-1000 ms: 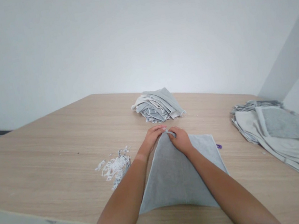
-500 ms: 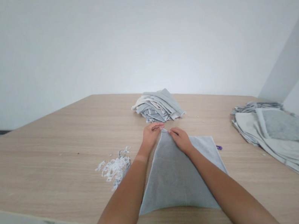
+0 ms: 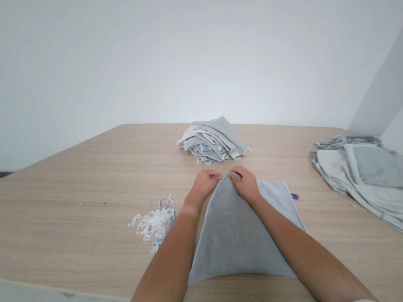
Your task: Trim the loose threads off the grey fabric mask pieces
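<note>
A thin grey cloth [image 3: 235, 238] lies on the table in front of me, its far edge drawn up to a peak between my hands. At the left side of that peak, my left hand [image 3: 206, 181] is closed, with its fingertips pinching the cloth's edge. Just beside it, my right hand [image 3: 244, 183] is closed on the same edge, thumb and fingers pressed together. The cloth's right part lies flat beyond my right forearm. What exactly sits between the fingertips is too small to make out.
Beyond my hands is a pile of folded grey cloths [image 3: 213, 141]. White thread scraps [image 3: 155, 224] lie left of my left forearm. A larger stack of grey cloths [image 3: 384, 182] spreads on the right. A small purple object [image 3: 294, 196] peeks from beside the cloth. The wooden table [image 3: 61, 215] meets the wall behind.
My right hand has shifted slightly up and right along the cloth's edge. The left fingers have curled in closer, and the peak of cloth has moved a little to the right.
</note>
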`<state>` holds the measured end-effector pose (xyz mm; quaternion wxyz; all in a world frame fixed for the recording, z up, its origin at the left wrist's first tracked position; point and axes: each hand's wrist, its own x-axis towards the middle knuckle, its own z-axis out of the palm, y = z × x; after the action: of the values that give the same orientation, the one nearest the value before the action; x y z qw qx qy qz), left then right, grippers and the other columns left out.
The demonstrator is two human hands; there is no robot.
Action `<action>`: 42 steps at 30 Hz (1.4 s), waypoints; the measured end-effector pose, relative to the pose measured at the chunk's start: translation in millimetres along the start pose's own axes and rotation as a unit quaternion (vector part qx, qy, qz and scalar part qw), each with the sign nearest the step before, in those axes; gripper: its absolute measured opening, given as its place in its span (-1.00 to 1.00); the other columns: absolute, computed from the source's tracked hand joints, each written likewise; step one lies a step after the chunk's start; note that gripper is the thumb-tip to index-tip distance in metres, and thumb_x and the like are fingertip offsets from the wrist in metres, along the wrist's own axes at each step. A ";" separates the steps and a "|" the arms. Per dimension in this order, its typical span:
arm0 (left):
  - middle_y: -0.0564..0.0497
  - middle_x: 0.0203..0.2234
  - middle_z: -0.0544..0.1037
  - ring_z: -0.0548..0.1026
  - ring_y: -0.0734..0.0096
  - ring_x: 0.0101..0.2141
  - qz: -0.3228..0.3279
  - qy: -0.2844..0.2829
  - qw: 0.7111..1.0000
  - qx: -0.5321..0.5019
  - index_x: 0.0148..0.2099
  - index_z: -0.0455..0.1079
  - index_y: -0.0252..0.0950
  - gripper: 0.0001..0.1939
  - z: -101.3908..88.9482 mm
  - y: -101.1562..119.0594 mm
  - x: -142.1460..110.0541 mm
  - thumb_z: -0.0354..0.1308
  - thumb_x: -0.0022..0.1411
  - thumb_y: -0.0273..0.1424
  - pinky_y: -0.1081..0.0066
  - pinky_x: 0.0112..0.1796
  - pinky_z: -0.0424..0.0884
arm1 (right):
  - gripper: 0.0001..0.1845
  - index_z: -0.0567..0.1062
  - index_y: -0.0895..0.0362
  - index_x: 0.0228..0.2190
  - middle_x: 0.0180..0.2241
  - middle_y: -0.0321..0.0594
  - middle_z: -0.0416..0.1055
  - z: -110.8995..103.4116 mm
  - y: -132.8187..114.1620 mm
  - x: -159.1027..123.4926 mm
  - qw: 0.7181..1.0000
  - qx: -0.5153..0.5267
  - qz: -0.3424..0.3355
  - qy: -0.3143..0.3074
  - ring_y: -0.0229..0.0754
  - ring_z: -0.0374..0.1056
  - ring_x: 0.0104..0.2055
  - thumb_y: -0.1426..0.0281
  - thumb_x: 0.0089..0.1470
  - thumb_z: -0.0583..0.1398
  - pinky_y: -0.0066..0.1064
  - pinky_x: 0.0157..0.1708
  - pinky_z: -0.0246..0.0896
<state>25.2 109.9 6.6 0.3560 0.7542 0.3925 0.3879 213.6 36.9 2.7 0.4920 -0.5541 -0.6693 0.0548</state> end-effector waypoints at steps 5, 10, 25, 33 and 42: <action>-0.06 -0.44 0.65 0.55 0.20 -0.33 0.035 0.017 0.999 0.011 -0.31 0.63 -0.31 -0.82 -3.6 6.8 -2.5 0.22 0.05 -0.42 0.33 -0.21 0.45 | -0.79 0.57 0.03 -0.19 -0.16 -0.19 0.57 -0.7 -1.2 -0.5 1.000 -0.003 0.010 -0.011 -0.07 0.44 -0.07 0.28 0.24 0.14 -0.28 0.03 0.28; -0.09 -0.41 0.65 0.54 0.19 -0.33 0.060 0.029 0.997 0.049 -0.24 0.63 -0.31 -0.80 -6.1 13.8 -5.2 0.23 0.07 -0.43 0.33 -0.22 0.42 | -0.82 0.55 0.02 -0.21 -0.20 -0.23 0.57 1.3 -2.5 -1.1 1.000 -0.008 0.013 -0.018 -0.08 0.45 -0.10 0.26 0.23 0.17 -0.30 -0.01 0.28; -0.06 -0.41 0.62 0.52 0.23 -0.34 0.047 0.051 0.997 0.018 -0.18 0.61 -0.33 -0.75 -0.3 6.0 -0.9 0.24 0.06 -0.43 0.32 -0.19 0.42 | -0.77 0.60 0.02 -0.20 -0.15 -0.18 0.59 3.4 2.8 -0.2 0.999 -0.029 -0.007 -0.028 -0.06 0.45 -0.07 0.25 0.29 0.15 -0.26 0.07 0.25; 0.01 -0.44 0.61 0.52 0.28 -0.34 -0.010 0.020 0.996 -0.087 -0.31 0.60 -0.32 -0.67 -1.7 -3.4 1.8 0.39 0.02 -0.14 0.35 -0.20 0.42 | -0.75 0.61 0.03 -0.18 -0.11 -0.17 0.59 0.1 0.9 -0.9 0.999 -0.037 0.001 -0.006 -0.05 0.45 -0.02 0.25 0.31 0.14 -0.24 0.11 0.23; -0.06 -0.25 0.69 0.57 0.22 -0.17 0.029 0.042 0.988 -0.143 -0.19 0.64 -0.30 -0.64 0.5 -3.4 0.3 0.31 0.18 -0.09 0.32 -0.05 0.45 | -0.73 0.61 0.05 -0.15 -0.10 -0.16 0.59 -0.2 -0.1 -2.0 1.000 -0.028 0.003 0.006 -0.05 0.45 -0.01 0.25 0.31 0.13 -0.25 0.11 0.22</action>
<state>24.7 111.6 3.6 0.4321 0.6896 0.3256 0.4814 213.5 35.2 1.6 0.4805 -0.5697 -0.6659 0.0339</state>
